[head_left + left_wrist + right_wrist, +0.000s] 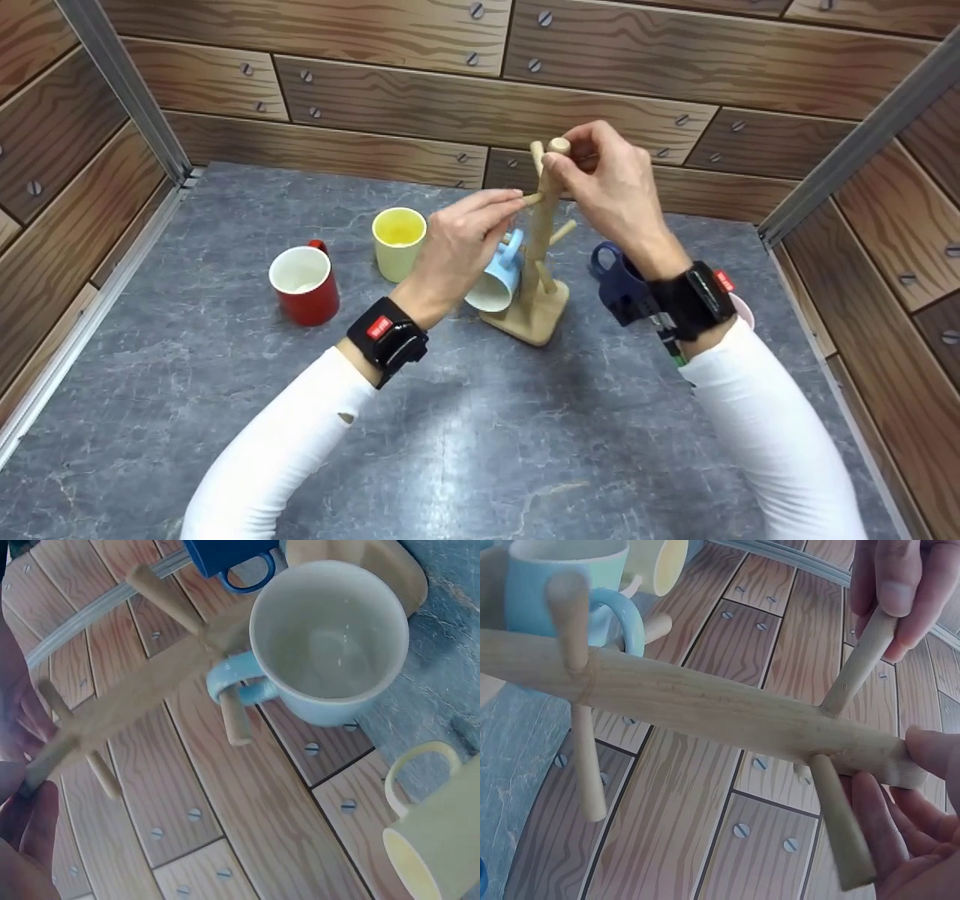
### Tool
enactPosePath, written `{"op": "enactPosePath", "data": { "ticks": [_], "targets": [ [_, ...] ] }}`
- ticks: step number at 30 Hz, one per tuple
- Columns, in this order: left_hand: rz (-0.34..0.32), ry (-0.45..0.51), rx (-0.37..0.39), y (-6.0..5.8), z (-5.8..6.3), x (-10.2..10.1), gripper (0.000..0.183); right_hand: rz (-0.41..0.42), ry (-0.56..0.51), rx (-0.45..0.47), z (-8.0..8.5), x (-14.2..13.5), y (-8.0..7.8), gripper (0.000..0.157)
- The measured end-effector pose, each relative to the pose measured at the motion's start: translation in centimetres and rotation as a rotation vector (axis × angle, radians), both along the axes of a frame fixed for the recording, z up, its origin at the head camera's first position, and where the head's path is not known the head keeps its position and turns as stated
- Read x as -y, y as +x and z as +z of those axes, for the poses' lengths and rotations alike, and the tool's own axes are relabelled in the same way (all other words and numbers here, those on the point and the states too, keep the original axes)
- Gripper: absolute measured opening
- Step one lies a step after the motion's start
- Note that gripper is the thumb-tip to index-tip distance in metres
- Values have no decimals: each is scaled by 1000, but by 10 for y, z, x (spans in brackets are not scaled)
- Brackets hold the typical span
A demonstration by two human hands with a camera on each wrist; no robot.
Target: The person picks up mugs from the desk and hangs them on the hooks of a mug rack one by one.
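Observation:
A wooden mug tree [538, 232] with several pegs stands on the table. My left hand [459, 234] pinches the end of an upper peg [862, 664] between thumb and fingers. At the top of the post, my right hand [616, 180] grips the wood with thumb on one side and fingers on the other. The light blue mug [330, 701] hangs by its handle from a lower peg [234, 720], tilted, its white inside facing out. Below my right wrist is a dark blue mug [621, 279], partly hidden by the wrist camera.
Left of the mug tree stand a pale yellow-green mug [396, 259] and a red mug [310, 296]. A pink rim [742, 310] shows behind my right wrist, mostly hidden. Wood-patterned walls [405, 97] enclose the grey table [450, 450] at the back and sides.

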State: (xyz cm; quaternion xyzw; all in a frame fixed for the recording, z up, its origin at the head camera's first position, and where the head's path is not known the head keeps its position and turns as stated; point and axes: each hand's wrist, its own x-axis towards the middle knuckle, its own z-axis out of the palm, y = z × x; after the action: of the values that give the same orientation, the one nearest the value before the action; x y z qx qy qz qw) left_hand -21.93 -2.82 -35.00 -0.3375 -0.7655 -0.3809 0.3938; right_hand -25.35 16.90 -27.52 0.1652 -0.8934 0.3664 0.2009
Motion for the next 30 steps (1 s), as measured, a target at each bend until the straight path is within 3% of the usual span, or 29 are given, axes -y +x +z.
{"op": "enactPosePath", "data": {
  "ticks": [13,30],
  "targets": [
    [31,27,53,-5,0,6,17,-39,74,-65,-2,-8,17,36],
    [-65,51,71,-2,-2,6,14,12,99,-81,-7,-16,28,35]
  ]
}}
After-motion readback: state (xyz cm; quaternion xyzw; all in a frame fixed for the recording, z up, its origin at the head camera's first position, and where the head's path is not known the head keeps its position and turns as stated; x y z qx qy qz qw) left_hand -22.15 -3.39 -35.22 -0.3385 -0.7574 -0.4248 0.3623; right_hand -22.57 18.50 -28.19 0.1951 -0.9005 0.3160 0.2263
